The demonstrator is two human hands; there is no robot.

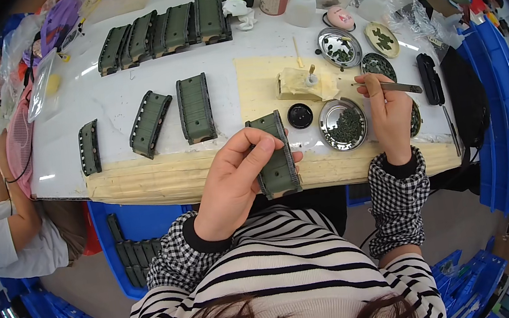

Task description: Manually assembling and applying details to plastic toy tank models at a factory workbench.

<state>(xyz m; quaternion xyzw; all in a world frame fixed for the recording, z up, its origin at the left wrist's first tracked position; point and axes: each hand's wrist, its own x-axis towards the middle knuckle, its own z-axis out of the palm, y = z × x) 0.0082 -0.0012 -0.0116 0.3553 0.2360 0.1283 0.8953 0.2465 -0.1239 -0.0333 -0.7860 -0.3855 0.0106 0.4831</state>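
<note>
- The left hand pinched a curved green panel between thumb and fingers, in front of the torso at the table's near edge.
- The panel's long axis ran away from the body, its far end leaning slightly left.
- The right hand gripped metal tweezers, the slim end pointing left; whether the tips held anything was too small to tell.
- The hands stood well apart, the panel lying left of the right hand and nearer the body than the tweezers.
- Between panel and right hand sat a round metal dish of small dark-green pieces, nearer the right hand.
</note>
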